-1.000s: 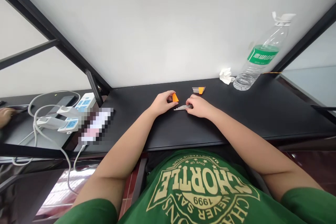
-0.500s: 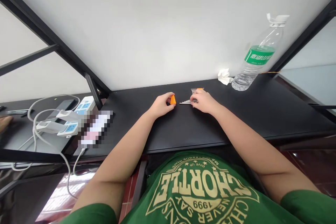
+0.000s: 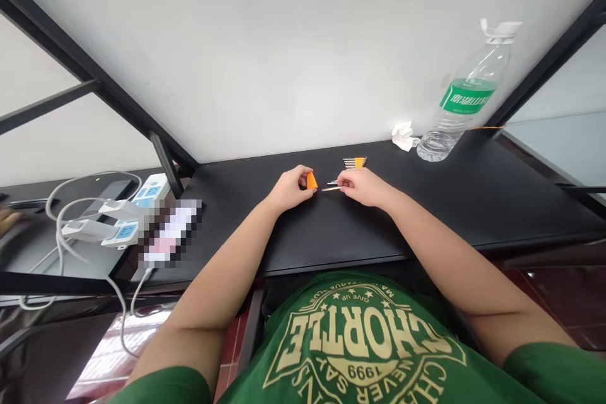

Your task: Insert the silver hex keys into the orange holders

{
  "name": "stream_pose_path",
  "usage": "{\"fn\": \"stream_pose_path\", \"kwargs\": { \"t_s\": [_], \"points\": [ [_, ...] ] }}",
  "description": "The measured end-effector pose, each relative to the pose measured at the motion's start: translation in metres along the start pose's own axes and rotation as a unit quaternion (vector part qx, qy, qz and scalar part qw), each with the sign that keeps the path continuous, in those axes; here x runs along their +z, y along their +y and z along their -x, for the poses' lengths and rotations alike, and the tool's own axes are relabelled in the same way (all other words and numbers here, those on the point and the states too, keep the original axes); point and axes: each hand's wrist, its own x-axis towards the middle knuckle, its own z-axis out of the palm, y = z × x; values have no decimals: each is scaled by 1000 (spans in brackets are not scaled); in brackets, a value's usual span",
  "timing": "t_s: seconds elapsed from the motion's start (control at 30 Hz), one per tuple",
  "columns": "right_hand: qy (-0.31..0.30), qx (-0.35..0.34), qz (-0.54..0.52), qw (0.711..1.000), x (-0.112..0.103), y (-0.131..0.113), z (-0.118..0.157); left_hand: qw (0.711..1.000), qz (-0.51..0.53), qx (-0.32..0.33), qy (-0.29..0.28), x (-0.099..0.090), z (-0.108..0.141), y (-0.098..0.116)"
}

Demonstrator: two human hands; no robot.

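Observation:
Between the thumb and fingers of my left hand is a small orange holder, held just above the black table. My right hand pinches a thin metal rod that points left toward the holder, with a gap between them. Other short metal rods show just behind the pinched one, partly hidden by my right fingers. Beyond my right hand, a second orange holder carries several metal rods side by side on the table.
A clear bottle with a green label and a crumpled tissue stand at the back right. On the left are a power strip, white cables and a blurred phone. Another person's hand shows at the far left edge.
My right hand has shifted slightly left and now has a single rod sticking out. The second holder is less covered by it. My left hand has hardly moved.

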Motion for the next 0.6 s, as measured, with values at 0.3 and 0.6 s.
{"fn": "stream_pose_path", "kwargs": {
  "t_s": [0.3,0.6],
  "points": [
    [75,-110,-33,991,0,5,-1,1000,0,14,7,-1,3,7],
    [54,-71,-127,988,13,-5,-3,998,47,46,2,7,6,18]
  ]
}}
